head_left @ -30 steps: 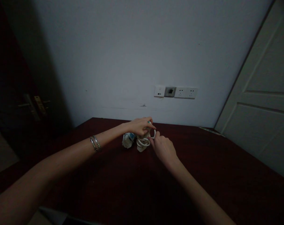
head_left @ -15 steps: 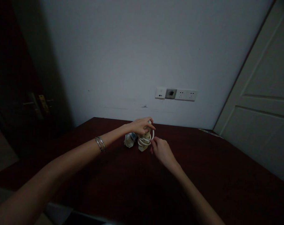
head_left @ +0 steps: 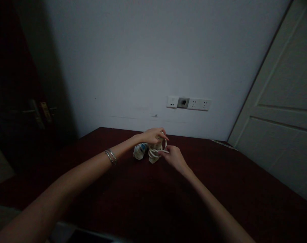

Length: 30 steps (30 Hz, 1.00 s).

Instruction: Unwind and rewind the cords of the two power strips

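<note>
A pale, off-white object [head_left: 152,159], narrow at the near end, lies on the dark red table with white cord [head_left: 155,152] wound around it; its exact kind is too dim to make out. Over its far end is my left hand [head_left: 153,135], its fingers closed around the top and one finger pointing right. My right hand [head_left: 175,156] pinches the cord between thumb and fingers at the object's right side. A loop of cord rises between the two hands. Touching or just left of the wrapped object sits a white and blue bundle [head_left: 139,151], partly behind my left wrist.
The dark red tabletop [head_left: 143,199] spreads out on all sides and meets a pale wall at the back. Wall sockets [head_left: 188,103] sit above it to the right. A panelled white door [head_left: 282,118] stands at the right, a dark door with a handle [head_left: 36,113] at the left.
My right hand has shifted slightly up, and a short length of cord now sticks out past its fingers. My left hand stays on the wrapped object. The view has turned slightly.
</note>
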Tool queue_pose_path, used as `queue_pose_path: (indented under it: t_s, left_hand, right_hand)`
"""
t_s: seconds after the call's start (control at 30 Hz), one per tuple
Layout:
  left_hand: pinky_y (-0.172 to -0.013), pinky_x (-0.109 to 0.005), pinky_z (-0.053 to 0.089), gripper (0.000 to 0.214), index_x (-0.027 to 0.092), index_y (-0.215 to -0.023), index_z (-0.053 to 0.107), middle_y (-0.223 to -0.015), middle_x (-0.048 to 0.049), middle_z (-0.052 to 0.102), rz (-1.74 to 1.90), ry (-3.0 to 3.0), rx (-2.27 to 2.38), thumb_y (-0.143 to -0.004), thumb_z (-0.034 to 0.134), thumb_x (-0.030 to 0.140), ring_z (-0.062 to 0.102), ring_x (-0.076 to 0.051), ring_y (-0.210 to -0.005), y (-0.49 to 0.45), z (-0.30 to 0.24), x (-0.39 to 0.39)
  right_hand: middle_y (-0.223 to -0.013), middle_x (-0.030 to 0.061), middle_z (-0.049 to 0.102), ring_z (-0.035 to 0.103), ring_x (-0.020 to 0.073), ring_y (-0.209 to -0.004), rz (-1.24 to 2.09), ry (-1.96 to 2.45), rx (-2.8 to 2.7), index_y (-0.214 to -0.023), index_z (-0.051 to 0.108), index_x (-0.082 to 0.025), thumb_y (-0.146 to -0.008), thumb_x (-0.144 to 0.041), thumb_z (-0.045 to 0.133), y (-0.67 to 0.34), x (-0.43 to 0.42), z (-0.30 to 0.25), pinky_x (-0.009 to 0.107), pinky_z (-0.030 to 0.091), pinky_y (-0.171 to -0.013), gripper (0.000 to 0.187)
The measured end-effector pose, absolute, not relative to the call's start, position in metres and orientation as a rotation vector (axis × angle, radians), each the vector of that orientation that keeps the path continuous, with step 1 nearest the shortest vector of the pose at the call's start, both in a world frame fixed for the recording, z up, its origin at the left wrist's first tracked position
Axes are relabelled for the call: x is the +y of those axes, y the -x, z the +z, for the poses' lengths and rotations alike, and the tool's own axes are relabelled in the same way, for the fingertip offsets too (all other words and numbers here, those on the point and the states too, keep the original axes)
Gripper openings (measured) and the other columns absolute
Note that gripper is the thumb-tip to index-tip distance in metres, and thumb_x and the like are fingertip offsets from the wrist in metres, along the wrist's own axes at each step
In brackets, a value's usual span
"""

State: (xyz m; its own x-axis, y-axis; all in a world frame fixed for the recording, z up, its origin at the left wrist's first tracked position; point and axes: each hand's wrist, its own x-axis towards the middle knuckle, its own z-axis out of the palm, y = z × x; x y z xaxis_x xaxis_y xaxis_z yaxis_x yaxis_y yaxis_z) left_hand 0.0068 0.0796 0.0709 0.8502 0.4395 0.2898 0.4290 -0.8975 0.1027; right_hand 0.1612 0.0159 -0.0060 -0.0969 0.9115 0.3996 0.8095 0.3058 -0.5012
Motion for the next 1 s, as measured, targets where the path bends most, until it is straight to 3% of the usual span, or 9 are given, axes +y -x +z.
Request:
queue_pose_path:
  t_s: [0.23, 0.4, 0.53, 0.63, 0.73, 0.83, 0.9, 1.0]
  left_hand:
    - [-0.085, -0.030, 0.042, 0.038, 0.026, -0.105, 0.066, -0.124, -0.0058, 0.048, 0.580, -2.803, 0.540, -0.073, 0.053, 0.010, 0.053, -0.018, -0.101, 0.004, 0.071, 0.080]
    - [-0.091, -0.036, 0.039, 0.031, 0.024, -0.103, 0.067, -0.118, -0.0071, 0.057, 0.706, -2.432, 0.405, -0.074, 0.059, 0.018, 0.051, -0.022, -0.109, 0.013, 0.071, 0.087]
    - [-0.089, -0.039, 0.040, 0.052, 0.024, -0.119, 0.056, -0.122, -0.0095, 0.056, 0.803, -2.045, 0.476, -0.068, 0.066, 0.019, 0.053, -0.025, -0.108, 0.016, 0.064, 0.091]
    - [-0.084, -0.039, 0.043, 0.055, 0.020, -0.123, 0.049, -0.121, -0.0133, 0.054, 1.001, -1.766, 0.584, -0.070, 0.062, 0.024, 0.055, -0.024, -0.103, 0.016, 0.051, 0.092]
    - [-0.079, -0.036, 0.045, 0.047, 0.017, -0.119, 0.045, -0.111, -0.0120, 0.056, 1.428, -1.555, 0.659, -0.073, 0.053, 0.022, 0.059, -0.020, -0.092, 0.016, 0.028, 0.086]
    - [-0.079, -0.034, 0.046, 0.037, 0.017, -0.106, 0.045, -0.100, -0.0076, 0.055, 1.829, -1.604, 0.792, -0.070, 0.050, 0.014, 0.058, -0.017, -0.088, 0.013, -0.003, 0.070]
    - [-0.083, -0.034, 0.045, 0.038, 0.019, -0.106, 0.044, -0.103, -0.0070, 0.054, 1.821, -1.828, 0.848, -0.070, 0.052, 0.014, 0.055, -0.018, -0.095, 0.010, -0.021, 0.057]
    - [-0.094, -0.039, 0.039, 0.057, 0.022, -0.122, 0.036, -0.121, -0.0105, 0.046, 1.705, -2.109, 0.899, -0.071, 0.061, 0.022, 0.047, -0.023, -0.113, 0.004, -0.034, 0.043]
  right_hand:
    - [-0.053, 0.0011, 0.053, 0.042, 0.0105, -0.051, 0.178, 1.438, -1.903, -0.055, 0.057, -0.016, -0.073, -0.045, 0.060, -0.156, 0.017, -0.011, 0.021, 0.026, -0.049, 0.034]
    - [-0.051, -0.0001, 0.049, 0.037, 0.0094, -0.048, 0.191, 1.452, -1.937, -0.052, 0.054, -0.017, -0.071, -0.051, 0.059, -0.155, 0.019, -0.012, 0.021, 0.025, -0.048, 0.039]
    - [-0.047, -0.0017, 0.043, 0.034, 0.0083, -0.046, 0.225, 1.456, -1.943, -0.046, 0.048, -0.017, -0.069, -0.053, 0.060, -0.158, 0.022, -0.009, 0.022, 0.022, -0.047, 0.044]
    - [-0.045, -0.0025, 0.040, 0.032, 0.0081, -0.045, 0.242, 1.457, -1.932, -0.044, 0.045, -0.017, -0.068, -0.053, 0.060, -0.159, 0.025, -0.006, 0.023, 0.019, -0.046, 0.046]
    - [-0.044, -0.0034, 0.038, 0.031, 0.0077, -0.044, 0.304, 1.487, -1.878, -0.044, 0.043, -0.017, -0.066, -0.053, 0.061, -0.160, 0.029, -0.004, 0.023, 0.018, -0.045, 0.046]
    - [-0.045, -0.0041, 0.037, 0.031, 0.0076, -0.046, 0.408, 1.497, -1.815, -0.045, 0.043, -0.017, -0.063, -0.052, 0.063, -0.163, 0.032, -0.002, 0.022, 0.019, -0.044, 0.044]
    - [-0.046, -0.0043, 0.038, 0.032, 0.0078, -0.047, 0.501, 1.489, -1.793, -0.046, 0.045, -0.017, -0.059, -0.050, 0.065, -0.166, 0.034, 0.002, 0.022, 0.020, -0.045, 0.041]
    - [-0.048, -0.0039, 0.038, 0.032, 0.0083, -0.049, 0.657, 1.412, -1.857, -0.050, 0.050, -0.015, -0.063, -0.043, 0.060, -0.169, 0.034, 0.008, 0.022, 0.022, -0.046, 0.032]
